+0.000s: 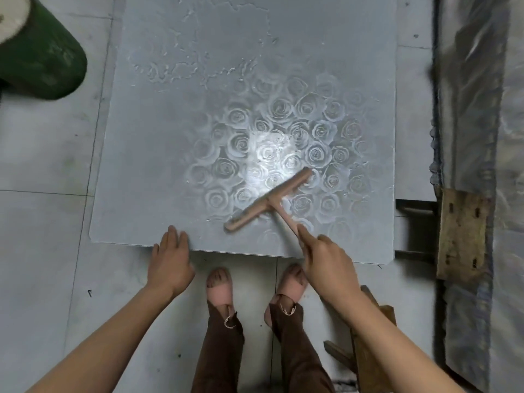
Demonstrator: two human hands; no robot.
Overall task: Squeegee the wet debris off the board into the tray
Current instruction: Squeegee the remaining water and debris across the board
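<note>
One pink squeegee [269, 201] sits blade-down on the near right part of the board [158, 143], slanted across a rose relief pattern; the blade is slightly blurred. The board lies flat on the tiled floor [42, 222]. I read the wet debris [198, 69] as pale ridges across the far half, well apart from the blade. Right grip [326, 259]: clamped round the squeegee handle, forefinger along it. Left grip [171, 259]: fingers straight, resting on the board's near edge. A green bucket [42, 58] stands far left, off the board.
</note>
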